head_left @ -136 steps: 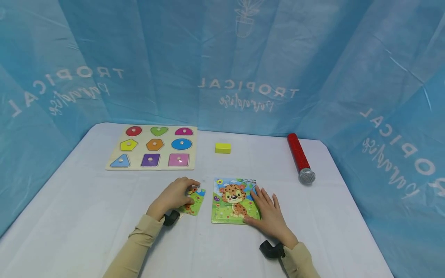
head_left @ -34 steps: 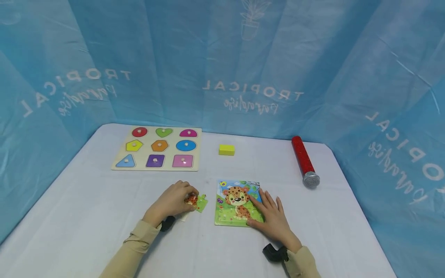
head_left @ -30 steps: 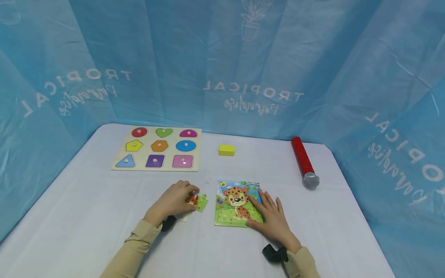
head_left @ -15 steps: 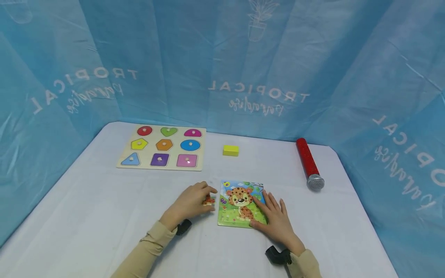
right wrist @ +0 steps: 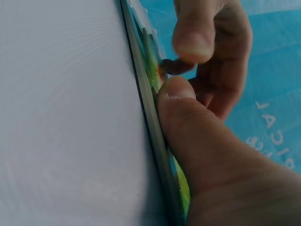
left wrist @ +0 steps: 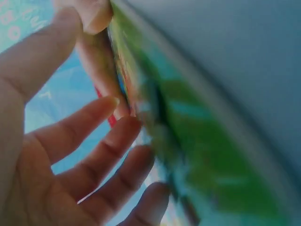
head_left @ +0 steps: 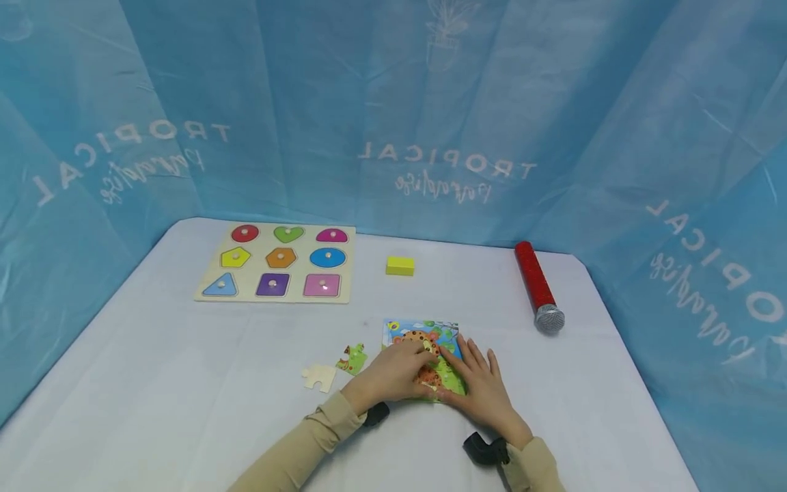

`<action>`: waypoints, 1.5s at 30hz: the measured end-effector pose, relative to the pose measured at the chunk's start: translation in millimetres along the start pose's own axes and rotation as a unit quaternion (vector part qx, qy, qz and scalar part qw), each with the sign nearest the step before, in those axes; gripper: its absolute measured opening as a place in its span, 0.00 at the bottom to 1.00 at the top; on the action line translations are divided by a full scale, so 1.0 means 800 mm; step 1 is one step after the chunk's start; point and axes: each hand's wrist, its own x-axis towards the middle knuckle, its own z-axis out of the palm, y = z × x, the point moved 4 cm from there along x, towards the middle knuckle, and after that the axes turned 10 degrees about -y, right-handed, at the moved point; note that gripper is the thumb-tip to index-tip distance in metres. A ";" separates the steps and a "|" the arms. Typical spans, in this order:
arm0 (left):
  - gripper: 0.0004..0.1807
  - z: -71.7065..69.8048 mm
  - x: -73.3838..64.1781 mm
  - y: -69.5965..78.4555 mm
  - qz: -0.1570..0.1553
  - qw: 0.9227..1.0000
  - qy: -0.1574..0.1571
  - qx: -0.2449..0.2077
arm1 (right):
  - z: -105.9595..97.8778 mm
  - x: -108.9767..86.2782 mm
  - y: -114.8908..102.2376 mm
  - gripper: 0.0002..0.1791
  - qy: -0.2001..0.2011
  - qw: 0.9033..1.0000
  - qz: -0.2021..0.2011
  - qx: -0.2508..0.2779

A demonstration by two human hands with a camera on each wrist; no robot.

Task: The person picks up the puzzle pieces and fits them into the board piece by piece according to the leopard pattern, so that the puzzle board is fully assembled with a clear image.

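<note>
A square leopard puzzle (head_left: 451, 331) lies on the table before me, its left and middle parts hidden under my left hand (head_left: 393, 372). In the left wrist view that hand's fingers (left wrist: 110, 150) are loosely bent and touch the picture, with nothing visible between them and the thumb. Whether a piece lies beneath them cannot be told. My right hand (head_left: 486, 393) rests on the puzzle's right side, and its thumb (right wrist: 176, 108) presses the near edge. Left of the puzzle are two loose jigsaw pieces, one green printed piece (head_left: 352, 359) and one plain pale piece (head_left: 319, 376).
A wooden shape-peg board (head_left: 295, 297) lies at the back left. Behind the puzzle sits a yellow block (head_left: 400, 266). A red microphone (head_left: 537, 280) lies at the right. Blue printed cloth (head_left: 307, 102) hangs around the white table (head_left: 154, 383).
My left hand has carried an orange spotted jigsaw piece rightward onto the puzzle, leaving the green and pale pieces uncovered. The right hand stays on the puzzle's right side.
</note>
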 end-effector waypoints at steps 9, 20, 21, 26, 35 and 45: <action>0.19 -0.010 -0.044 -0.012 0.027 0.999 -0.016 0.023 | -0.002 0.000 -0.005 0.43 0.017 1.000 -0.007 0.004; 0.23 0.008 -0.065 -0.002 0.038 0.994 -0.051 0.090 | -0.003 0.000 -0.005 0.43 -0.007 1.000 0.009 0.012; 0.23 0.008 -0.065 -0.001 0.037 0.994 -0.051 0.094 | -0.003 0.000 -0.006 0.44 -0.009 1.000 0.009 0.011; 0.22 0.007 -0.063 0.002 0.034 0.994 -0.040 0.094 | -0.003 0.001 -0.003 0.44 0.003 1.000 0.004 0.007; 0.26 0.001 -0.061 -0.024 0.035 0.997 -0.064 0.035 | -0.004 0.001 -0.004 0.44 0.009 1.000 0.007 0.009; 0.30 -0.046 -0.093 -0.105 -0.129 0.991 -0.015 -0.042 | -0.003 0.002 -0.006 0.44 0.006 1.000 0.022 -0.002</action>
